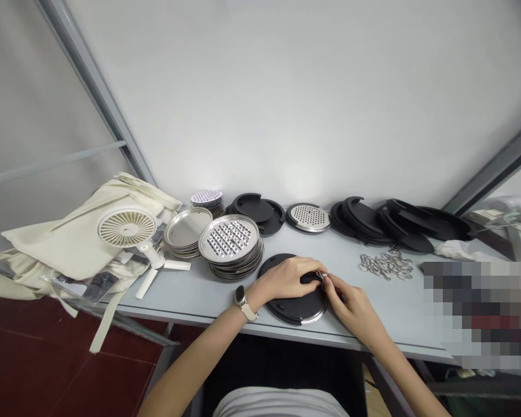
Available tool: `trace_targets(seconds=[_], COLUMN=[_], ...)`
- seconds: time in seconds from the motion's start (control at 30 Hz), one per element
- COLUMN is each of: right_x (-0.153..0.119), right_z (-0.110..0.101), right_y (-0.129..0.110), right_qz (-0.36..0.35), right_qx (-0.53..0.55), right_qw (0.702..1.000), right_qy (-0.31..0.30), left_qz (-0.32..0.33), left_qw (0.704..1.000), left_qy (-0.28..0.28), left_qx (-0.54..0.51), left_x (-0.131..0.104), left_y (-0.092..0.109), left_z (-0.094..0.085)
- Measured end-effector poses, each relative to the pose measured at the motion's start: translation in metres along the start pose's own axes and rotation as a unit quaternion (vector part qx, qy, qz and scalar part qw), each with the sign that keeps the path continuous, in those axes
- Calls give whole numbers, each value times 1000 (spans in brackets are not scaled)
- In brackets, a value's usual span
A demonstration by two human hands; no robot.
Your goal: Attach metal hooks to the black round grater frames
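A black round plastic holder [293, 304] lies on the table in front of me, with a shiny metal rim showing along its lower right edge. My left hand [289, 281] rests across it, fingers curled round its right side. At that same edge, my right hand [349, 304] pinches a small bent wire clip [322, 279], mostly hidden by the fingertips. Both hands' fingertips meet there. To the right lies a pile of bent wire clips [386, 264]. Left of the holder stands a stack of round metal grater plates [231, 240].
Further left are a stack of plain metal discs [187, 229], a white handheld fan [128, 227] and a cream bag [73, 237]. Along the wall lie black holders [360, 219] and a perforated metal disc [310, 218]. A pixelated patch covers the right end.
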State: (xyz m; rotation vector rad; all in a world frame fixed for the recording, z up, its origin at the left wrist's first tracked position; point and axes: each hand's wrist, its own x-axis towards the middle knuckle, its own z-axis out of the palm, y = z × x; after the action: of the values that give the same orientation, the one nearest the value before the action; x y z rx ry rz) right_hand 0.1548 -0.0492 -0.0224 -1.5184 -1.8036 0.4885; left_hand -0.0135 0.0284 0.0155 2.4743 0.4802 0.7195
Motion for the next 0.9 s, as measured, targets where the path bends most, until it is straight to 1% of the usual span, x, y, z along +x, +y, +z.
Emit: trace_targets(seconds=[0.17, 0.77, 0.9], right_x=[-1, 1, 2], right_z=[-1, 1, 0], right_y=[0, -1, -2], right_qz=[8, 16, 15], right_qx=[-1, 8, 0], right_qw=[1000, 1000, 1000], right_qy=[-6, -17, -11], left_qz=[9, -10, -3], left_qw=[1000, 1000, 1000], left_qy=[2, -6, -8], left_qx=[9, -10, -9], left_x=[0, 0, 0], left_y=[-1, 1, 0], left_z=[0, -1, -1])
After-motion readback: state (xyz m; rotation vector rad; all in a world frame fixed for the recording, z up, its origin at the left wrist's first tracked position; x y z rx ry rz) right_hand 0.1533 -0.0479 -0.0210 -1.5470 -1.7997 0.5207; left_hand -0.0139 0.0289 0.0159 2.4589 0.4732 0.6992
